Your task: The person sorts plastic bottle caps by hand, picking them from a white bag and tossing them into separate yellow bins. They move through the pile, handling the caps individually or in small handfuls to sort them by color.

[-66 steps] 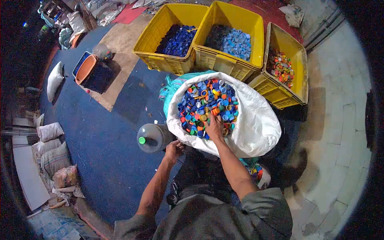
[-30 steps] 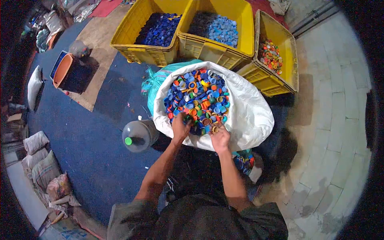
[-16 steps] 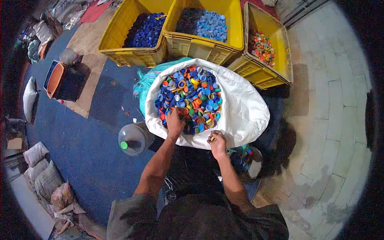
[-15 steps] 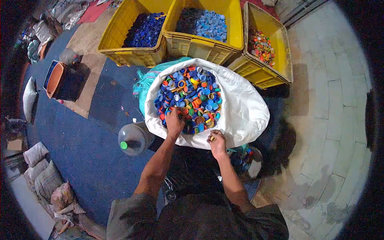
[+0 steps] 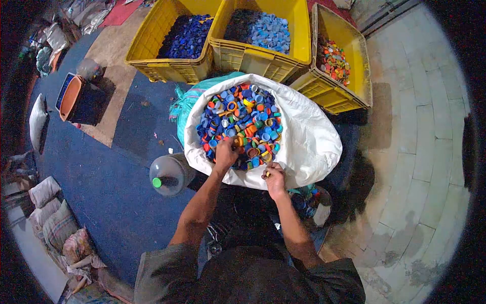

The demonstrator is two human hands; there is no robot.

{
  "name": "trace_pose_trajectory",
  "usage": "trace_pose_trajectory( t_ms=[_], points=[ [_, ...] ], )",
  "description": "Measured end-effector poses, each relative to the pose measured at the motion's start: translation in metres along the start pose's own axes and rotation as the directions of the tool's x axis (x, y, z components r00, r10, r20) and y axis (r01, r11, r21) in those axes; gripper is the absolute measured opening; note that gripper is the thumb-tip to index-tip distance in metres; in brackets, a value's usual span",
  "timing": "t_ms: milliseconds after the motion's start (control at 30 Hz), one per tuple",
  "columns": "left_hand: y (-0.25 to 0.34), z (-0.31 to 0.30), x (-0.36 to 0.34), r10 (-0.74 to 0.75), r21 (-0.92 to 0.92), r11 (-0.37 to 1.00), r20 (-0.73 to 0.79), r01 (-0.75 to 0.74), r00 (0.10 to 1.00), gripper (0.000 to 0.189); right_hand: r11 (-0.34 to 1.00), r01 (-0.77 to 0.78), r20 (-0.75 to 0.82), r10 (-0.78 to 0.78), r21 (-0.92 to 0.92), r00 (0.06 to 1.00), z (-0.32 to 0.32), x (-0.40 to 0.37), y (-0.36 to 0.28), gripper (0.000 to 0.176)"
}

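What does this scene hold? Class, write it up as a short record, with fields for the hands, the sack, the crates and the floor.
hands: left hand fingers down in the mixed caps; right hand at the sack's near rim
sack: white sack, open, full of caps
crates: three yellow crates behind the sack, holding dark blue caps, light blue caps, orange and red caps
floor: clear bottle left of the sack

Caps [image 5: 243, 114] under left fingers [image 5: 229, 145]: blue, orange, green, yellow
Sack [image 5: 314, 139]: white
Crates [image 5: 253, 60] beyond fingers: yellow
Carpet [image 5: 114, 177]: dark blue
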State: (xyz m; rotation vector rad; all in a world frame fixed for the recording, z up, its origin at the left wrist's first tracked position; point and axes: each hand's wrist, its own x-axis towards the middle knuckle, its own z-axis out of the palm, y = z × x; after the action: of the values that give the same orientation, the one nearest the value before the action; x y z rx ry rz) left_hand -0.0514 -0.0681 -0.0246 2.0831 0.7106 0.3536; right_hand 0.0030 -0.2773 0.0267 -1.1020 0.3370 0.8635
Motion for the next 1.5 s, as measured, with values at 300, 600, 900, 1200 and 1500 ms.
trace_pose_trajectory(
  t_ms=[300,600,900,1200,1500],
  points=[
    [0.020,-0.011,0.013,0.128,0.116,0.985,0.010,-0.128,0.992,0.039,0.987,-0.026,-0.024,0.030,0.161,0.999,0.004,-0.005,-0.008,0.019],
    [0.036,-0.027,-0.010,0.005,-0.033,0.999,-0.036,-0.006,0.999,0.044,0.989,-0.001,-0.196,-0.028,-0.148,0.980,-0.023,0.019,-0.005,0.019],
    [0.017,-0.039,-0.061,-0.424,-0.778,0.287,0.420,0.559,0.802,0.023,-0.070,0.247,0.247,-0.520,-0.966,0.818,-0.004,0.041,-0.019,0.030],
    [0.020,-0.038,-0.076,-0.518,-0.833,0.133,0.404,0.538,0.754,0.025,-0.178,0.185,0.241,-0.383,-0.967,0.892,-0.006,0.044,-0.024,0.039],
    [0.035,-0.028,-0.064,-0.579,-0.762,0.087,0.485,0.641,0.655,0.020,-0.048,0.363,0.345,-0.449,-0.931,0.824,-0.024,0.052,-0.017,0.038]
  ],
)
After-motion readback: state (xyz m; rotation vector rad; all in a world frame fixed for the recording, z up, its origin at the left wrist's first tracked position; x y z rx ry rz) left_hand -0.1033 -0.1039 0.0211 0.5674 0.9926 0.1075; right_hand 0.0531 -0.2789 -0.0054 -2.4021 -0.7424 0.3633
